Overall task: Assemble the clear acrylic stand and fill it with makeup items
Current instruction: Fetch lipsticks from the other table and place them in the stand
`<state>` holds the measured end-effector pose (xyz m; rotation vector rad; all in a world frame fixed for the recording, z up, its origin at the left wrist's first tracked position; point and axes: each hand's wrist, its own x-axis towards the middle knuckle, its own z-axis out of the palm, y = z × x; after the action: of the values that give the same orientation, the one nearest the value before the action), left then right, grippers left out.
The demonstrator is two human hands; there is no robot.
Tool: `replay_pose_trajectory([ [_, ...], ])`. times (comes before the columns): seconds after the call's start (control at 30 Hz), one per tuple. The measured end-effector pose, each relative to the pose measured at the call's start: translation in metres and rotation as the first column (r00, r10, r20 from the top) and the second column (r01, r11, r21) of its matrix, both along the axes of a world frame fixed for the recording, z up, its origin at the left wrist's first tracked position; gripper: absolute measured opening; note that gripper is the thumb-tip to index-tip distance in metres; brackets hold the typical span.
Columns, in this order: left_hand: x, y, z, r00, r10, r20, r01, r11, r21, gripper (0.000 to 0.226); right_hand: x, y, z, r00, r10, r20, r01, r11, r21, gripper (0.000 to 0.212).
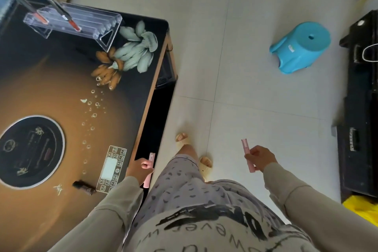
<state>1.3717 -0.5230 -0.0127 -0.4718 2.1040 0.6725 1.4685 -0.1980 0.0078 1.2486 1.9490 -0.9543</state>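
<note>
The clear acrylic stand (86, 24) sits at the far corner of the dark table (67, 92), with two slim red-tipped makeup sticks (67, 16) standing slanted in it. My left hand (139, 170) is at the table's near edge, shut on a pink tube (149, 170). My right hand (260, 158) is out over the floor to the right, apart from the table, shut on a second pink tube (248, 154). A small dark brown tube (84, 187) lies on the table near my left hand.
The table has a round inset cooktop (30, 151) and a touch panel (112, 168). On the tiled floor stand a blue plastic stool (300, 47) and a black low cabinet (362, 108) at the right, with something yellow (362, 206) beside it.
</note>
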Motion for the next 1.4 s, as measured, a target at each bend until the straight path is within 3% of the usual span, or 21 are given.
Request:
replay_pose_trajectory([
  [0.3, -0.126, 0.077, -0.006, 0.990, -0.140, -0.002, 0.140, 0.990, 0.003, 0.026, -0.048, 0.053, -0.014, 0.986, -0.116, 0.118, 0.118, 0.993, -0.007, 0.028],
  [0.5, -0.227, 0.137, 0.007, 0.976, -0.216, -0.036, 0.217, 0.976, 0.025, 0.026, -0.094, 0.091, -0.010, 0.932, -0.352, 0.090, 0.352, 0.936, 0.018, 0.027],
  [0.73, -0.294, 0.190, 0.015, 0.952, -0.304, -0.024, 0.304, 0.952, 0.010, 0.029, -0.160, 0.148, -0.003, 0.935, -0.343, 0.091, 0.339, 0.939, 0.057, 0.028],
  [1.0, -0.342, 0.228, -0.002, 0.991, -0.132, 0.032, 0.133, 0.990, -0.048, 0.032, -0.266, 0.246, -0.013, 0.980, -0.173, 0.095, 0.169, 0.984, 0.047, 0.029],
  [1.13, -0.355, 0.254, -0.002, 0.999, -0.024, 0.046, 0.028, 0.995, -0.094, 0.031, -0.336, 0.298, -0.009, 0.989, 0.054, 0.136, -0.059, 0.998, 0.035, 0.031],
  [1.4, -0.380, 0.303, -0.002, 0.993, 0.100, 0.069, -0.090, 0.987, -0.130, 0.031, -0.476, 0.360, -0.002, 0.969, 0.244, 0.042, -0.245, 0.969, 0.028, 0.028],
])
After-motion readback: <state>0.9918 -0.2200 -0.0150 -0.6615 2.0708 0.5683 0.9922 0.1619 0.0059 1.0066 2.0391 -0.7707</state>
